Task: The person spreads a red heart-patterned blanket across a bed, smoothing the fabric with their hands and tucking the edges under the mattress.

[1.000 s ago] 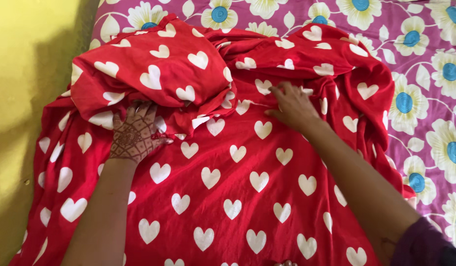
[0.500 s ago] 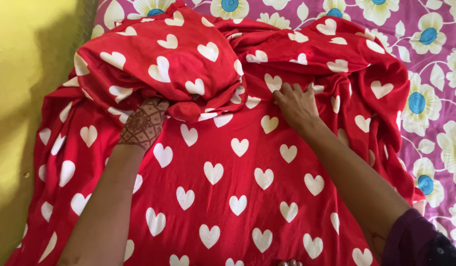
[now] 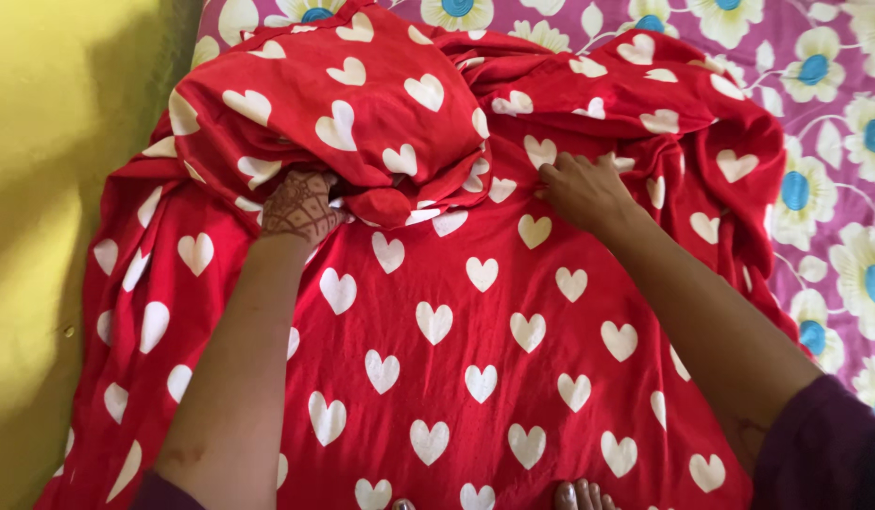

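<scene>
Left hand point(image 3: 300, 206), fingers hidden, slides under the bunched red heart-print sheet point(image 3: 456, 321); right hand point(image 3: 584, 189) presses spread on soft folds at frame centre.

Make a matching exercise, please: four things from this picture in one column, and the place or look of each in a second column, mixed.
1. left hand
2. right hand
3. red cloth with white hearts
4. flowered bedsheet

a. purple, under the cloth
b. fingers tucked under the bunched fold
c. spread flat near the person, bunched at the far end
d. flat on the cloth, by the creases

Pairs: 1-b, 2-d, 3-c, 4-a
</scene>
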